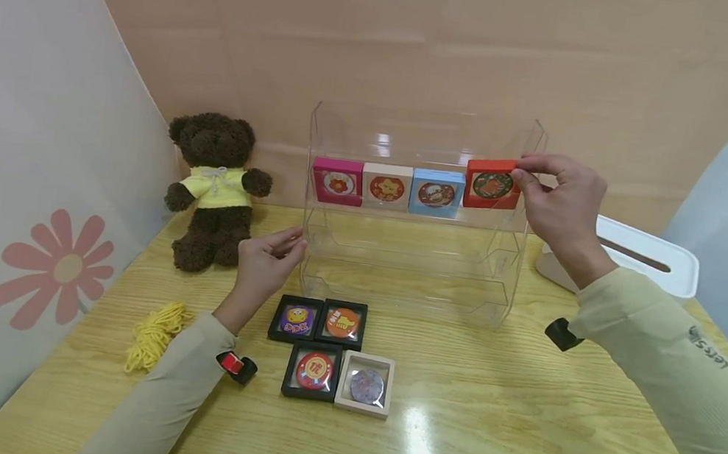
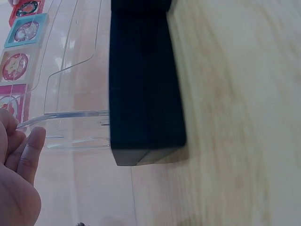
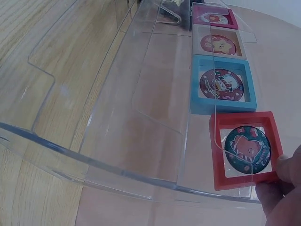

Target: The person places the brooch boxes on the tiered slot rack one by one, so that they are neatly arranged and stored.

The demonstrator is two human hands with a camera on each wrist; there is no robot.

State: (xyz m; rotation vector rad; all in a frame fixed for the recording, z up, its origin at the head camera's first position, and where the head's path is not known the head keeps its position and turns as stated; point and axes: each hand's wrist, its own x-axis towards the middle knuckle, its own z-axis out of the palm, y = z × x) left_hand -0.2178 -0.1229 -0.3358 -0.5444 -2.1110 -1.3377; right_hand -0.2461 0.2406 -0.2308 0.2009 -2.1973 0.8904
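My right hand (image 1: 563, 200) pinches a red square display box (image 3: 246, 149) by its right edge, with a round green badge inside. The box sits slightly tilted at the right end of a shelf on a clear acrylic rack (image 1: 410, 261). Left of it on that shelf stand a blue box (image 1: 437, 192), a cream box (image 1: 386, 188) and a magenta box (image 1: 337, 182), each with a round badge. With thumb and fingers, my left hand (image 1: 270, 258) holds the rack's left side edge, also visible in the left wrist view.
Black boxes (image 1: 312, 372) with badges and a pale box (image 1: 365, 384) lie on the table before the rack. A brown teddy bear (image 1: 211, 189) and yellow cord (image 1: 155, 336) are at the left. A white tissue box (image 1: 647, 257) stands behind my right arm.
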